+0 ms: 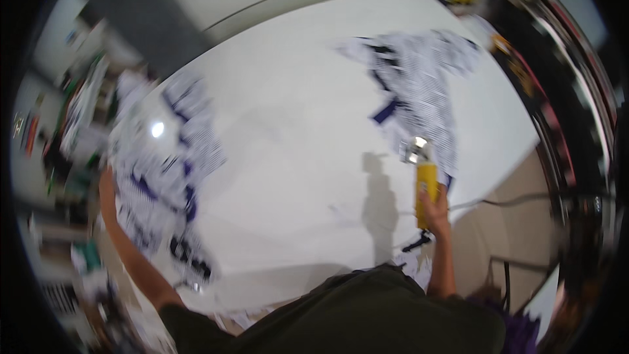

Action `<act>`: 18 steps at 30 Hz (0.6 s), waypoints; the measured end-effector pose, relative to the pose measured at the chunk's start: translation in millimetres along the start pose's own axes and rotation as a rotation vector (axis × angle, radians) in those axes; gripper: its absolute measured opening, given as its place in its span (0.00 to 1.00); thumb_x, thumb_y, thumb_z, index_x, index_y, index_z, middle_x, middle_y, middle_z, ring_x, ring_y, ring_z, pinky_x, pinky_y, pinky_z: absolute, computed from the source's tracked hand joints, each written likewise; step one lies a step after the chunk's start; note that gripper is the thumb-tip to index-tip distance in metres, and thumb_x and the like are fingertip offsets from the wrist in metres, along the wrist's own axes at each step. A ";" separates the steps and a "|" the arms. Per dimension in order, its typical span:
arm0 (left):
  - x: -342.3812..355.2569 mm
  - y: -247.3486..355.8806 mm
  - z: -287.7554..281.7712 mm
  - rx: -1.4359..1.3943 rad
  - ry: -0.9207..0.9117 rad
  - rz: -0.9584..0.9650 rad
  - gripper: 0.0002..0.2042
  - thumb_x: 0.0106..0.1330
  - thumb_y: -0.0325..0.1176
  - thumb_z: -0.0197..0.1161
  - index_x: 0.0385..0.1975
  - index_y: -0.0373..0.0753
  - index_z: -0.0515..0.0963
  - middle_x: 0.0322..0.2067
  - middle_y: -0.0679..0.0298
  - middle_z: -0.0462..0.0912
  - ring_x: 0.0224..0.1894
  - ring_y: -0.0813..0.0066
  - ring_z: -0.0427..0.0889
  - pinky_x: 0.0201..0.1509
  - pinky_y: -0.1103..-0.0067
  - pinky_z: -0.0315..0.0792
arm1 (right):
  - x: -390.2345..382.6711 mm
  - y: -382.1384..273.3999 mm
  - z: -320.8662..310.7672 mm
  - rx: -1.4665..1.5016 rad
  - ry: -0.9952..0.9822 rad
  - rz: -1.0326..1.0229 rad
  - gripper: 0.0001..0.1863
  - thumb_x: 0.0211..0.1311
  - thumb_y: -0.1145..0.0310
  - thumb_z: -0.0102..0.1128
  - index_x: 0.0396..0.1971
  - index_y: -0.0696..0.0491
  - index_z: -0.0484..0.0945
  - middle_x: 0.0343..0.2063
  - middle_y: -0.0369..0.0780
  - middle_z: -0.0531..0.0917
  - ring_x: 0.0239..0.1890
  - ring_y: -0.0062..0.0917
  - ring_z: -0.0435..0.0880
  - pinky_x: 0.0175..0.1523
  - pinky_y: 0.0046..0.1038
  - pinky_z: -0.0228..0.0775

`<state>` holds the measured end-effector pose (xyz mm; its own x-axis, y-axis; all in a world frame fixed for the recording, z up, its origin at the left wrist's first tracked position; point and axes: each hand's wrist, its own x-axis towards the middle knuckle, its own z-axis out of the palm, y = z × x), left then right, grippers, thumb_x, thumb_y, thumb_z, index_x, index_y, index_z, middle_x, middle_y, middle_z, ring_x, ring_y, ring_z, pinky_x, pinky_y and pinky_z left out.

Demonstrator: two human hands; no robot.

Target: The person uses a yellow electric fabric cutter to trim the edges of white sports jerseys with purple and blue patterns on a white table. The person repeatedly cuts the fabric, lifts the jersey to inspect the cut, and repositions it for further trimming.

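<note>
My right hand [435, 211] is wrapped round the yellow body of an electric rotary cutter [426, 183] near the table's right side. The cutter's shiny metal head points away from me, at the near end of a strip of striped white and dark-blue fabric pieces [416, 85]. At the far left, my left hand [107, 187] reaches to the outer edge of a heap of similar striped pieces [196, 144]. Motion smears its fingers, so whether it grips any cloth does not show.
Both heaps lie on a large white table [282, 157]. A dark cable [517, 198] runs from the cutter off to the right. Dark shelving or racks [557, 72] stand along the right, and cluttered shelves [85, 124] line the left. Scraps [414, 265] lie by the near edge.
</note>
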<state>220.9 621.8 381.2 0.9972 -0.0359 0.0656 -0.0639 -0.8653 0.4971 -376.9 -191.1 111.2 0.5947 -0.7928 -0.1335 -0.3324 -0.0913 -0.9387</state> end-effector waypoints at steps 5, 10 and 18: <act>-64.0 178.7 423.3 0.245 -0.109 0.142 0.47 0.64 0.58 0.68 0.75 0.32 0.57 0.72 0.38 0.61 0.74 0.42 0.61 0.77 0.60 0.57 | 28.1 7.5 -63.4 0.159 0.322 0.123 0.23 0.68 0.60 0.64 0.50 0.63 0.71 0.36 0.44 0.82 0.34 0.24 0.83 0.39 0.29 0.78; -278.7 463.0 658.7 -0.176 -0.378 0.784 0.44 0.65 0.54 0.70 0.74 0.36 0.60 0.72 0.39 0.60 0.76 0.41 0.56 0.78 0.56 0.53 | 81.2 57.3 -113.9 0.124 0.509 0.261 0.25 0.65 0.57 0.63 0.49 0.64 0.72 0.37 0.49 0.84 0.36 0.31 0.86 0.41 0.32 0.79; -362.7 520.2 722.7 -0.003 -0.354 0.969 0.32 0.70 0.55 0.60 0.70 0.47 0.70 0.74 0.52 0.62 0.78 0.50 0.56 0.77 0.47 0.48 | 151.8 171.5 -225.0 -0.010 0.604 0.340 0.25 0.67 0.54 0.62 0.47 0.63 0.70 0.32 0.47 0.81 0.25 0.31 0.85 0.26 0.34 0.80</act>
<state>-145.9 -176.6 -9.3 0.4720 -0.8628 0.1810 -0.8459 -0.3855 0.3685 -508.4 -462.7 1.4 -0.0547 -0.9746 -0.2171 -0.4368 0.2189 -0.8725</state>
